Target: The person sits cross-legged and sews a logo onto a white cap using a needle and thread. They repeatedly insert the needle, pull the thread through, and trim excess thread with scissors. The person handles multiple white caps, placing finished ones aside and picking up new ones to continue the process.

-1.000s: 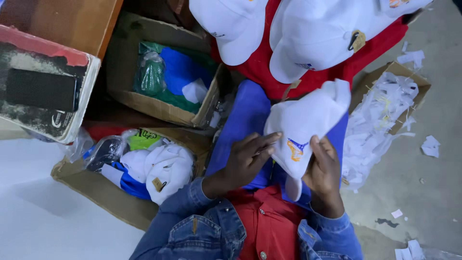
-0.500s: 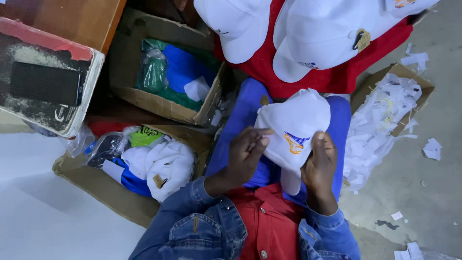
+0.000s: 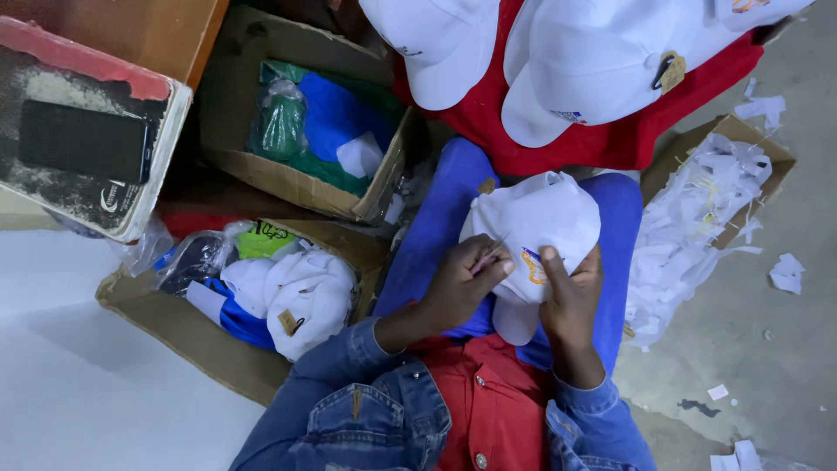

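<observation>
Even, soft overhead light; sharp focus, faint shadows.

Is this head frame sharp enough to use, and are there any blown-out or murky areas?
Head view: mostly sharp; the white cap held by the left hand and right hand keeps its folds, the white caps at top look nearly washed out, and the cardboard box casts dark shadow beneath.

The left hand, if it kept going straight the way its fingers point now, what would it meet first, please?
The left hand points up and to the right, fingertips already against the white cap on the lap, which the right hand also holds. It would probably press into that cap first; depth is hard to judge.
</observation>
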